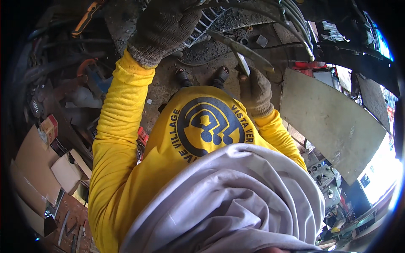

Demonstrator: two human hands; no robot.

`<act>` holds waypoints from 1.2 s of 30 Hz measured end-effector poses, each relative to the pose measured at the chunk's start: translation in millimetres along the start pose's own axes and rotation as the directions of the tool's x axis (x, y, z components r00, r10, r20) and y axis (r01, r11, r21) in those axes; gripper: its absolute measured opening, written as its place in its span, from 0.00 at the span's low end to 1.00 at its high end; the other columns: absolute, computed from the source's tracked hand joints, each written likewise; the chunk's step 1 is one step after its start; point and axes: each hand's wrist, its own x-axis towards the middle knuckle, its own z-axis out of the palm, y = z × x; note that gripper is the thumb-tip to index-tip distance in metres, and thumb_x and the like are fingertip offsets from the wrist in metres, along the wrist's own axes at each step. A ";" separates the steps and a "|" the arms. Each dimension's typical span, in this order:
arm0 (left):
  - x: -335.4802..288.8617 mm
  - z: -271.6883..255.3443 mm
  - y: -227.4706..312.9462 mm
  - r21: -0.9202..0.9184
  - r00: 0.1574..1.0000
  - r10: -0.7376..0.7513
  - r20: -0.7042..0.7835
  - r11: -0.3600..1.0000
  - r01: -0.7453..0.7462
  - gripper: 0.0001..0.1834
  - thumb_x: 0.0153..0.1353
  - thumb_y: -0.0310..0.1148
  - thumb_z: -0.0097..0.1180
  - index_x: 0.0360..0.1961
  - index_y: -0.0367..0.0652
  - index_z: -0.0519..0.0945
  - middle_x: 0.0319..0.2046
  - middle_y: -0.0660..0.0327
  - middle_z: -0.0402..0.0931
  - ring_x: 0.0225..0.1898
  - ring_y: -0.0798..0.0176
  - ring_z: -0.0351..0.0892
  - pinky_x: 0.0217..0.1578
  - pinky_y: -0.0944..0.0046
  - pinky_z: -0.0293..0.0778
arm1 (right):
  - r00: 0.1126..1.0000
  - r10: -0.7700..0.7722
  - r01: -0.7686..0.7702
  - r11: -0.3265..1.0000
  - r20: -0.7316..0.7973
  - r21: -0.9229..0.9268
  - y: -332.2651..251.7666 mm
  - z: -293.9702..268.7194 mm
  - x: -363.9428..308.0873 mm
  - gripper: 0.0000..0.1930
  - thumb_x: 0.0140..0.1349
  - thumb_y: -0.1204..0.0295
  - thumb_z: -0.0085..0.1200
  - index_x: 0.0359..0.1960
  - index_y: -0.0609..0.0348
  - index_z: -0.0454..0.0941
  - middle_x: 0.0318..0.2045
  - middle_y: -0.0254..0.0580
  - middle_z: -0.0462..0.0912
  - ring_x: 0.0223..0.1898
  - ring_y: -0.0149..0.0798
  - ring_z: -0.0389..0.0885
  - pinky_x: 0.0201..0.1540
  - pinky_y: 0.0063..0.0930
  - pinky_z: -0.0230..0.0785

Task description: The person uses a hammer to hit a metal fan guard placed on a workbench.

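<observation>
Both my hands wear dirty knitted work gloves. My left hand (166,31) is closed at the top, next to a metal wire grid (204,25); what lies inside its fingers is hidden. My right hand (255,92) is closed around the lower end of a short flat metal strip (243,63), which tilts up and to the left. A longer curved metal blade (249,52) passes just above that strip. Several bent metal rods (295,25) arch over the upper right. Whether the rods, blade and grid are joined I cannot tell.
An orange and black tool (86,19) lies at the upper left. Opened cardboard boxes (36,162) stand at the left. A large flat panel (331,122) leans at the right, above metal machine parts (322,175). Small scraps litter the floor (164,90) around my feet.
</observation>
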 end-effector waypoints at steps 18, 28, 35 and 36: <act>-6.2 -2.0 -17.3 -0.108 0.999 -0.047 -0.018 0.993 0.044 0.20 0.69 0.28 0.52 0.61 0.41 0.77 0.57 0.53 0.80 0.54 0.55 0.83 0.50 0.63 0.79 | 0.964 0.157 -0.116 0.974 0.213 -0.192 2.5 21.9 -2.1 0.10 0.62 0.67 0.57 0.44 0.54 0.80 0.34 0.51 0.85 0.34 0.57 0.85 0.35 0.45 0.77; -7.7 -2.3 -9.8 -0.075 0.986 -0.165 0.038 0.983 0.167 0.20 0.69 0.29 0.54 0.61 0.38 0.77 0.56 0.54 0.81 0.50 0.55 0.85 0.47 0.63 0.80 | 0.983 0.067 -0.041 0.987 0.171 -0.152 3.4 21.3 -0.8 0.17 0.57 0.68 0.58 0.48 0.56 0.80 0.35 0.50 0.85 0.33 0.57 0.85 0.36 0.44 0.78; -12.9 3.5 -23.7 -0.049 0.995 0.081 -0.060 0.995 -0.084 0.20 0.67 0.26 0.55 0.61 0.40 0.77 0.56 0.54 0.80 0.51 0.55 0.84 0.48 0.62 0.81 | 0.997 0.025 -0.025 1.000 0.077 -0.010 -8.4 10.9 0.8 0.15 0.57 0.67 0.61 0.47 0.53 0.80 0.33 0.49 0.85 0.33 0.57 0.84 0.36 0.47 0.77; -15.4 2.1 -27.3 -0.019 0.996 0.089 -0.025 0.996 -0.090 0.21 0.66 0.26 0.56 0.61 0.40 0.77 0.56 0.54 0.80 0.52 0.54 0.83 0.49 0.62 0.80 | 0.992 0.065 -0.059 0.996 0.105 -0.059 -8.6 13.8 -1.3 0.15 0.57 0.67 0.61 0.46 0.53 0.80 0.33 0.48 0.85 0.33 0.57 0.84 0.36 0.47 0.77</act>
